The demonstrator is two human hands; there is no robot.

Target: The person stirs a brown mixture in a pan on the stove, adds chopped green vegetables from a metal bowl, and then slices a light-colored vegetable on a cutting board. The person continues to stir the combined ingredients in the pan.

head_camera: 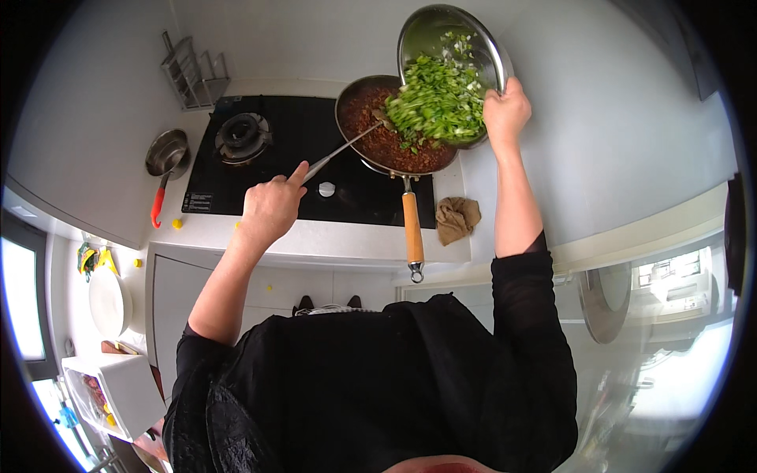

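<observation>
With my right hand [507, 115] I grip the rim of a stainless steel bowl [423, 35], tilted over a frying pan [338, 112]. Chopped green vegetables [440, 100], partly blurred, slide down toward the bowl's lower lip, and some bits lie in the pan. Reddish-brown minced food [378, 142] covers the pan's bottom. My left hand [275, 204] is closed around the handle of a metal cooking utensil [349, 143], index finger stretched along it. Its working end rests in the mince. The pan's wooden handle [412, 227] points toward me, untouched.
The pan sits on the right side of a black gas hob [284, 171]; the left burner [242, 139] is bare. A small saucepan [167, 152] with a red handle stands left. A brown cloth [458, 220] lies right. A metal rack [195, 74] stands against the back wall.
</observation>
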